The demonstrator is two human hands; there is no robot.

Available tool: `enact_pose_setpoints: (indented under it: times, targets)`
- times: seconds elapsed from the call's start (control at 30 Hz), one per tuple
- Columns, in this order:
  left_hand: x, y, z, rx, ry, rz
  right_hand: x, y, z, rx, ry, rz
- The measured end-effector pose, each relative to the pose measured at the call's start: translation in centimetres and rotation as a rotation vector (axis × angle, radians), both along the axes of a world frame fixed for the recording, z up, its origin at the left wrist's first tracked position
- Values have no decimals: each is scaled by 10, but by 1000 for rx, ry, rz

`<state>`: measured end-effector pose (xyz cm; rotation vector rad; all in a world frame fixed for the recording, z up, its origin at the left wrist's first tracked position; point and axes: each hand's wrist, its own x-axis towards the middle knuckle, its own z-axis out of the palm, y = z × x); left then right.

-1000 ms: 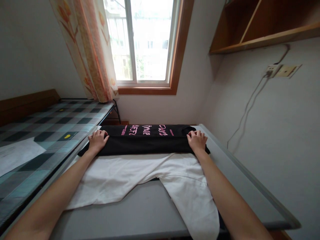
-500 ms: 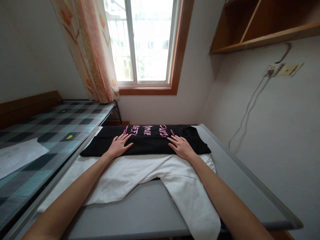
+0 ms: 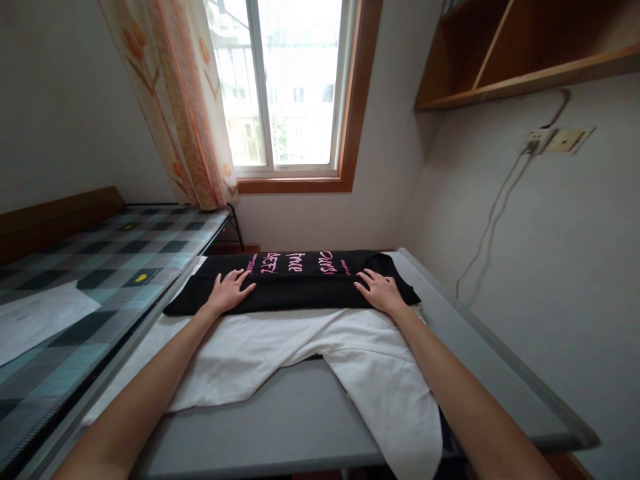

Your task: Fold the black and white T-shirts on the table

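Observation:
A folded black T-shirt [image 3: 300, 293] with pink lettering lies across the far part of a grey table. On its left part rests my left hand [image 3: 231, 291], palm down with the fingers spread. My right hand [image 3: 381, 291] lies flat on the shirt's right part, fingers apart. Neither hand grips the cloth. Under the black shirt is a white long-sleeved garment [image 3: 240, 360], which spreads toward me. One white sleeve [image 3: 395, 413] hangs over the table's near edge at the right.
The grey table [image 3: 270, 427] has a raised rim along its right side. A bed with a checked cover [image 3: 165, 233] stands at the left, with a paper sheet [image 3: 45, 317] on it. A wooden shelf [image 3: 530, 80] and a plugged-in cable [image 3: 493, 220] are on the right wall.
My hands have moved farther apart over the black T-shirt, the left one leftward and the right one rightward. The shirt keeps its folded shape.

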<state>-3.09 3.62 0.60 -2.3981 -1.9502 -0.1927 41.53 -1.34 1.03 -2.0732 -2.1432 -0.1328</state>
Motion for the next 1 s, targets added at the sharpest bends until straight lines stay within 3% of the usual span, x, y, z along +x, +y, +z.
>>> enact_pose_setpoints:
  times: [0.23, 0.7, 0.83, 1.0]
  targets:
    - [-1, -22, 0, 5, -18, -24, -2, -19, 3, 2, -14, 11]
    - [-13, -84, -8, 30, 0, -93, 5, -87, 11, 41, -53, 96]
    - [-14, -87, -3, 25, -45, -88, 14, -82, 18, 51, -38, 89]
    - [-21, -65, 11, 77, -130, -141, 28, -56, 18, 44, -140, -7]
